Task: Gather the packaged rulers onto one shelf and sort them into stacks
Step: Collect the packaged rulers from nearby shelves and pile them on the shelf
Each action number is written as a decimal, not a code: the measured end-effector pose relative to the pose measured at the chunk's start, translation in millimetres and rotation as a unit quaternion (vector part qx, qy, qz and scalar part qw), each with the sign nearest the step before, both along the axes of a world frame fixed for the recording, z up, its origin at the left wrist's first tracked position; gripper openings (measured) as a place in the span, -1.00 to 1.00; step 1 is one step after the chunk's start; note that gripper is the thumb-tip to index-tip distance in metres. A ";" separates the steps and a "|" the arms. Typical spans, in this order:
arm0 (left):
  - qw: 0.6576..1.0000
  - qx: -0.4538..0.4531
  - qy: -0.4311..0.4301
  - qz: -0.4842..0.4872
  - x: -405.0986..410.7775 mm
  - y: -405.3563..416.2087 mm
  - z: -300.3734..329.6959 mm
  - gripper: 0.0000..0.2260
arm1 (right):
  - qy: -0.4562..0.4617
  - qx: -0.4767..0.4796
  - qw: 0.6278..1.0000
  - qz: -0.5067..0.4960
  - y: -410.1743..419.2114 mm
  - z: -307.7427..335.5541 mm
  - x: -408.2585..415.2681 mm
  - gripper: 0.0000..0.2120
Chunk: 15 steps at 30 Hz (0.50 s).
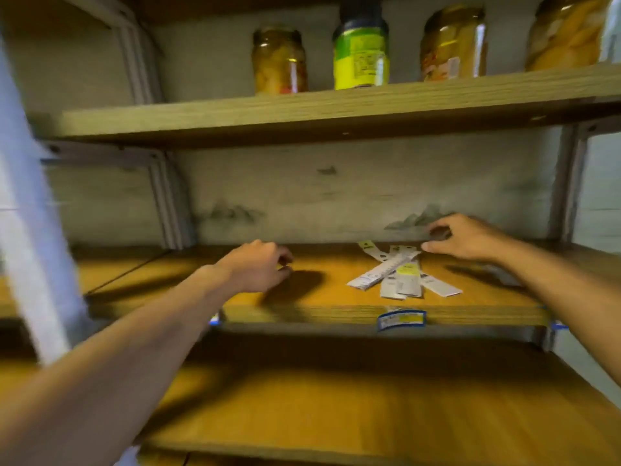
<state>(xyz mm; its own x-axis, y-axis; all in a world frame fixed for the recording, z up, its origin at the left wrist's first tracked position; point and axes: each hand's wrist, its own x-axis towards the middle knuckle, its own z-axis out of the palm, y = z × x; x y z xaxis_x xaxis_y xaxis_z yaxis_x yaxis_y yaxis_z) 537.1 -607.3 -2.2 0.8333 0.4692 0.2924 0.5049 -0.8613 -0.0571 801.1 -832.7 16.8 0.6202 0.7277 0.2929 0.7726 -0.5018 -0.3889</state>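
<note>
Two bare arms of mine reach into the shelving, and going from the left, a pale blurred upright (23, 210) of the rack cuts across the edge of my view. Next comes my left hand (258, 265), over the orange-brown middle shelf (302, 312) with its fingers loosely curled downward; it holds nothing and casts a dark shadow on the wood just to its right. Above it, on the upper shelf (235, 112), stands a row of jars: a jar of yellowish pickles (279, 60), then a jar with a bright yellow-green label and dark lid (361, 48), then two more glass jars (453, 45) of pale yellow contents, the last partly cut by the frame edge. Right of my left hand and well apart from it, the packaged rulers (400, 274) lie on the middle shelf in a loose, crossed heap, not stacked, some slanting over others. A blue and yellow price tag (401, 320) sits on the shelf's front edge just below that heap. My right hand (465, 238) is at the far end of the heap, fingers bent and thumb forward; its fingertips are just beside the top of the rulers, and I cannot tell whether they pinch one. A lower shelf (369, 398) runs beneath.
</note>
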 end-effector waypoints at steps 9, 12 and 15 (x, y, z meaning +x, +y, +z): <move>0.994 -0.088 -0.007 0.069 -166.8 16.2 2.6 -0.81 | -0.067 -0.036 0.954 0.289 141.7 2.4 -197.1 -0.66; 0.989 -0.092 -0.066 0.096 -231.2 28.4 12.5 -0.85 | -0.069 -0.024 0.940 0.333 171.3 1.9 -258.4 -0.66; 0.982 -0.119 -0.098 0.108 -285.0 44.9 17.8 -0.87 | -0.054 -0.020 0.924 0.377 200.1 -2.1 -318.5 -0.67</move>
<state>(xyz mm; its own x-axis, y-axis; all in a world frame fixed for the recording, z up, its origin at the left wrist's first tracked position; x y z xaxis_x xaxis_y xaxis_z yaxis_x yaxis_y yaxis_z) 252.1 -562.4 15.6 0.6459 0.7029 0.2980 0.6581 -0.7104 0.2494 482.6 -632.6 14.7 -0.0996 0.9525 0.2877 0.9415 0.1837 -0.2824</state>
